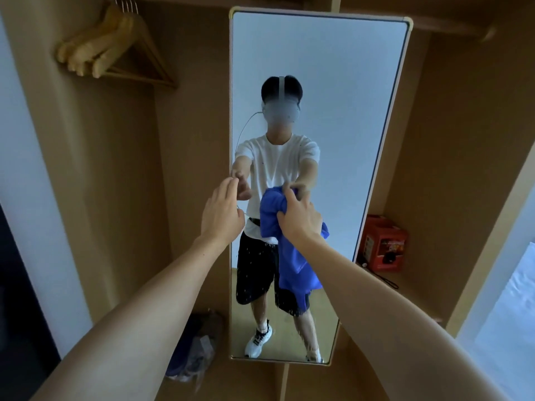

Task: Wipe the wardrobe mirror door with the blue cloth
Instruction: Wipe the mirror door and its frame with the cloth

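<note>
Head view — forward, slightly down, near mirror door (pixel 318 82)

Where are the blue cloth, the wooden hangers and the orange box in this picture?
blue cloth (pixel 292 256): head view, on its hanging middle fold.
wooden hangers (pixel 115 47): head view, on the bunched shoulders.
orange box (pixel 383 244): head view, on its front face.

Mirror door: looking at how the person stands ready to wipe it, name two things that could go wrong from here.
1. The blue cloth is bunched in the right hand with a long tail hanging, so little flat cloth may meet the mirror door, leaving the lower specks.
2. The left hand reaches with straight fingers toward the mirror's left edge; bare fingers could leave prints.
</note>
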Tool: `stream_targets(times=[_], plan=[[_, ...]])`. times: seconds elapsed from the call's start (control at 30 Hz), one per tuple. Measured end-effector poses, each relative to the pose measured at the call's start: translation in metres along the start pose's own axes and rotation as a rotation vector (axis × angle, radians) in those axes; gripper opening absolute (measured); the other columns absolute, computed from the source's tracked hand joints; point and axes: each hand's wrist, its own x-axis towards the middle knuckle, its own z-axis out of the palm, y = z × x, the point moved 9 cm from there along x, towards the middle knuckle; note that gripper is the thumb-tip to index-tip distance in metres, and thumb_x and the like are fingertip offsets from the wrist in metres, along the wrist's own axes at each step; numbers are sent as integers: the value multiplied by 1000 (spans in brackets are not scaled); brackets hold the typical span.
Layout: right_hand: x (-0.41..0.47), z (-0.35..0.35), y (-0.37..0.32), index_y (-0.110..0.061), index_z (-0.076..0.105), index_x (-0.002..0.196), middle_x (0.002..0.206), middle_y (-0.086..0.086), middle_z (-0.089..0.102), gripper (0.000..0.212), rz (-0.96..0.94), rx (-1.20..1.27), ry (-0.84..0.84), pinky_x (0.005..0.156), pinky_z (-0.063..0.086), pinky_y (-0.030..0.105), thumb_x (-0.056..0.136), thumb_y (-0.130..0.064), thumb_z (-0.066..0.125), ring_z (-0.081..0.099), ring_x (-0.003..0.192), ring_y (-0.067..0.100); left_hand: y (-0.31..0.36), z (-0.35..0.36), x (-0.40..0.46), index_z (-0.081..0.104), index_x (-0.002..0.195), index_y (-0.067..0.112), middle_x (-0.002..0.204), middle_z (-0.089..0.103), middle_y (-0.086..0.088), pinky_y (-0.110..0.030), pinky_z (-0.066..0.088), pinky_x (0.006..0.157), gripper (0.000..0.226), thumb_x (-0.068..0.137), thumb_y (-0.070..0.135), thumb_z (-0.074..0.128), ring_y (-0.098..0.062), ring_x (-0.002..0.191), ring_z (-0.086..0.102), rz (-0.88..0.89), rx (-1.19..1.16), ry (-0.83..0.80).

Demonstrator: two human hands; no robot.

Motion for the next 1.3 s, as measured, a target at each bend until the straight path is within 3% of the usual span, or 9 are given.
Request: stream_targets(times=[0.13, 0.27, 0.43, 0.57, 0.73, 0.87, 0.93, 1.13, 1.3], plan=[[25, -37, -44, -29, 26, 150, 142, 13, 34, 62, -52, 49, 141, 70, 46, 40, 93, -25, 50, 55, 105, 36, -20, -2, 2, 41, 133, 18, 134, 48, -2, -40, 53, 82, 56, 83, -1, 55, -24, 111, 55, -109, -139, 26], [35, -20, -63, -26, 31, 144, 143, 14, 32, 56, -49, -3, 87, 70, 45, 39, 92, -21, 50, 53, 110, 37, -33, 25, -3, 39, 124, 31, 117, 60, 3, -39, 52, 65, 51, 85, -1, 45, -18, 85, 62, -233, -331, -195], [-8, 52, -53, -30, 35, 143, 144, 12, 31, 56, -122, -131, -122, 63, 42, 36, 92, -18, 54, 46, 117, 33, -29, 30, -8, 39, 125, 40, 124, 54, 15, -43, 56, 77, 56, 80, 6, 45, -13, 99, 61, -175, -333, -247], [-4, 30, -67, -27, 41, 137, 142, 14, 33, 52, -161, -126, 35, 56, 40, 33, 88, -20, 59, 48, 117, 33, -39, 30, -8, 41, 130, 33, 124, 58, 8, -37, 54, 82, 44, 91, 15, 51, -16, 103, 61, -202, -325, -239], [11, -21, -84, -25, 47, 134, 129, 13, 40, 49, -159, -56, 224, 57, 36, 34, 88, -10, 57, 49, 108, 33, -46, 41, -1, 55, 121, 12, 112, 62, 1, -27, 45, 77, 34, 95, -4, 39, -18, 101, 60, -340, -431, -273], [-5, 7, -85, -22, 55, 122, 129, 17, 45, 47, -218, -89, 164, 47, 30, 28, 79, -4, 68, 58, 99, 35, -38, 42, -3, 50, 104, 21, 91, 53, 9, -10, 42, 64, 21, 102, 5, 37, -7, 84, 50, -311, -488, -286], [-19, 37, -80, -23, 56, 115, 133, 17, 44, 47, -254, -121, 93, 43, 29, 27, 75, -7, 74, 58, 103, 34, -38, 45, -12, 46, 115, 25, 101, 54, 8, -6, 41, 67, 22, 103, 9, 40, -6, 90, 49, -332, -542, -328], [-54, 82, -57, -28, 50, 127, 140, 10, 35, 44, -209, -113, -81, 52, 35, 31, 88, -10, 58, 52, 103, 30, -57, 61, -36, 32, 143, 20, 132, 47, -1, -32, 47, 82, 56, 92, -1, 37, -23, 111, 51, -495, -463, -448], [-31, 22, -68, -31, 47, 129, 125, 5, 41, 43, -181, 39, 134, 60, 41, 35, 89, -16, 53, 52, 102, 28, -92, 112, -45, 57, 106, 25, 107, 65, -8, -37, 58, 84, 15, 95, 16, 52, -23, 93, 64, -405, -411, -425]])
